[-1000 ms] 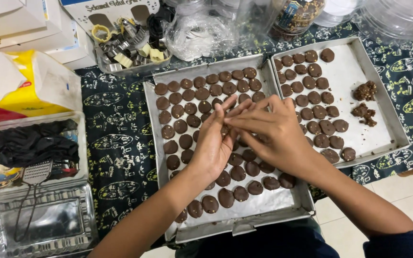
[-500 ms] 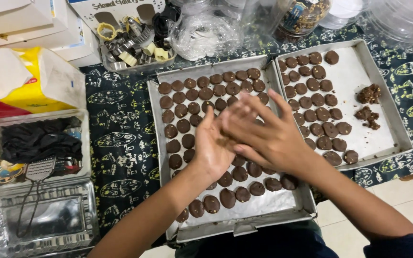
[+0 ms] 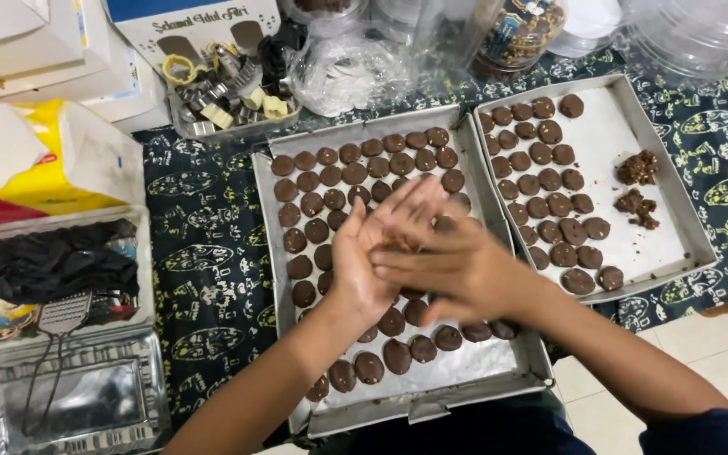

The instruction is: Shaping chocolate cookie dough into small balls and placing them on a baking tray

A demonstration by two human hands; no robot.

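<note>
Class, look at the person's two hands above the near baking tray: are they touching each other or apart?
Touching. The head view shows the right hand laid flat across the palm of the left hand, with no gap, above the cookies on the near tray.

Setting: a home, with baking done at floor level. Evidence: a dark patterned cloth (image 3: 212,278) is spread directly over pale floor tiles (image 3: 701,345), which show at the near right. On the cloth sit two metal baking trays (image 3: 499,371) lined with paper and filled with rows of small round chocolate cookies (image 3: 330,200). At the far side stand a container of assorted metal cookie cutters (image 3: 221,93), crumpled clear plastic bags (image 3: 347,72), a jar of sprinkles (image 3: 520,34) and stacked clear plastic tubs (image 3: 701,34). At the left, a yellow packet (image 3: 52,160) and clear plastic boxes (image 3: 69,396). Household goods, no commercial fittings.
</note>
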